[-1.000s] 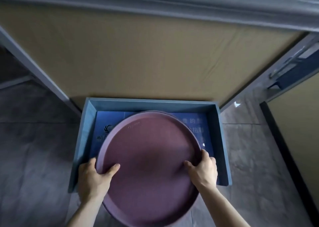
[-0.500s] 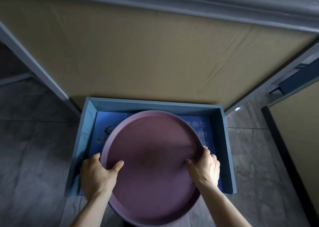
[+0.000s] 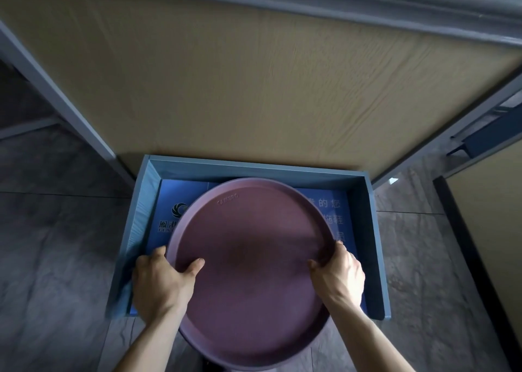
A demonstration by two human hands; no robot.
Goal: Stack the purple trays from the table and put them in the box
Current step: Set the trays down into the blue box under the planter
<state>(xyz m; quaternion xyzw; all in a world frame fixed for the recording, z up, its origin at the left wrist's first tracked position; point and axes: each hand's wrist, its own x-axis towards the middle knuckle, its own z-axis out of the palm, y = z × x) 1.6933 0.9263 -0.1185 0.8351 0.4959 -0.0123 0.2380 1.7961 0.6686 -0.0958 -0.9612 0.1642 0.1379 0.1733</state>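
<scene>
a round purple tray [image 3: 251, 270] is held over an open blue box [image 3: 374, 230] that sits on a grey tiled floor [image 3: 56, 244], pictured from the head camera looking down. the left hand [image 3: 161, 284] clasps the tray's left rim, thumb lying on the inner face and fingers tucked under the edge; the right hand [image 3: 340, 278] clasps the right rim the same way. the tray's far part lies inside the outline of the box, while its near edge juts out past the box's near wall toward the person. whether more trays sit beneath it cannot be told.

the box floor is bright blue and printed with a round white logo [image 3: 178, 210] at the left and white chinese characters [image 3: 327, 203] at the right, most of them covered by the tray. faint raised lettering [image 3: 227, 198] near the tray's far rim is too small to read.

narrow strips of box floor show to either side of the tray. the box's far wall stands close against the near edge of a tan table top [image 3: 254, 89], framed in grey.
</scene>
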